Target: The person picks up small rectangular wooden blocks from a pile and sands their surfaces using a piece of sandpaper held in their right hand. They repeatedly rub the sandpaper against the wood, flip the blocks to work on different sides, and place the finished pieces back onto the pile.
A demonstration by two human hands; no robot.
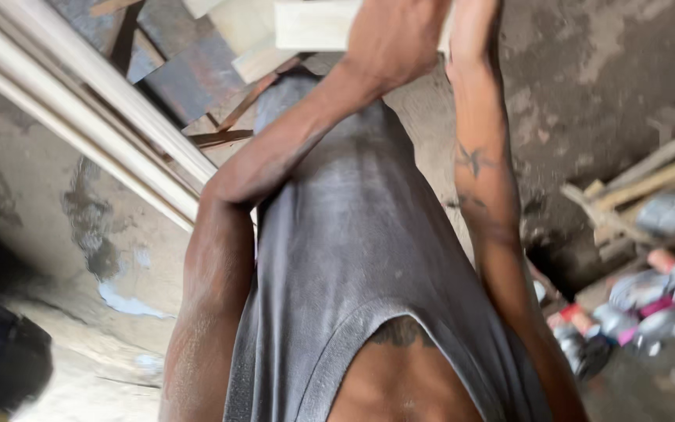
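Note:
I look down along my own chest in a grey sleeveless shirt point(353, 234). Both arms reach toward the top edge of the view. My left hand point(392, 35) is closed over a pale wooden board point(310, 25) held in front of my body. My right hand point(474, 23) sits against the board's right end. Its fingers are cut off by the top edge, so its grip is hidden. The board's far side is out of view.
Long pale wooden slats point(80, 101) run diagonally at the left. Dark and light wood offcuts point(189, 62) lie on the concrete floor point(603, 70) near the top. Sticks and crumpled bottles and litter point(650, 297) pile up at the right. A dark object point(1, 359) is at the lower left.

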